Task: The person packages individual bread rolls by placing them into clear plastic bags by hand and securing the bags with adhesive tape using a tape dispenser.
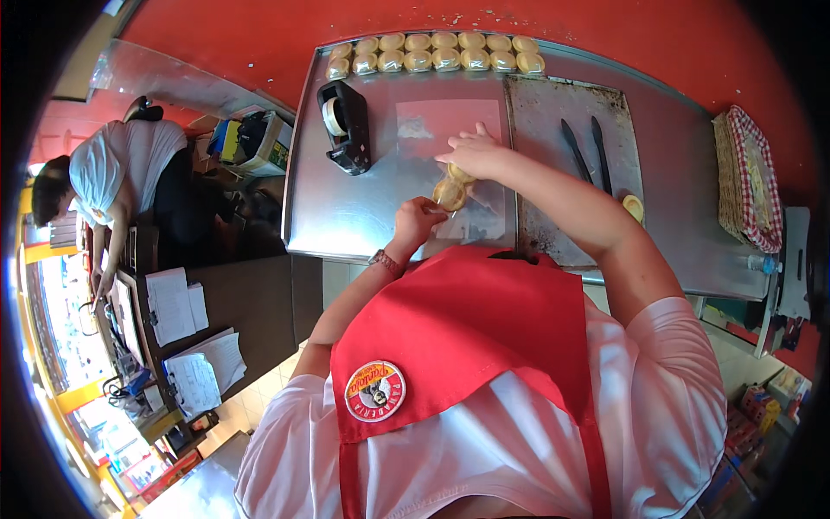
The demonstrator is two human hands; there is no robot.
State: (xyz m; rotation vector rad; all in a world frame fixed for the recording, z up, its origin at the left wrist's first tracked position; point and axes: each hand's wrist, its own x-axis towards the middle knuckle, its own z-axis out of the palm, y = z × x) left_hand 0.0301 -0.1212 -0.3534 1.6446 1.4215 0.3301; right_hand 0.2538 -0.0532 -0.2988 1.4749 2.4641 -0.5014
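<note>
Pale round pastries in clear plastic wrap lie above the metal table, between my two hands. My left hand pinches the near end of the wrap. Reaching from the right, my right hand rests over the far pastry with its fingers spread; part of that pastry is hidden beneath it. Under the hands a clear plastic sheet lies flat on the steel table. A black tape dispenser with a roll of tape stands to the left.
Wrapped pastries line the table's back edge. At right, a worn metal tray holds black tongs and one unwrapped pastry. A wicker basket with checked cloth stands farther right. Another person bends over a counter at left.
</note>
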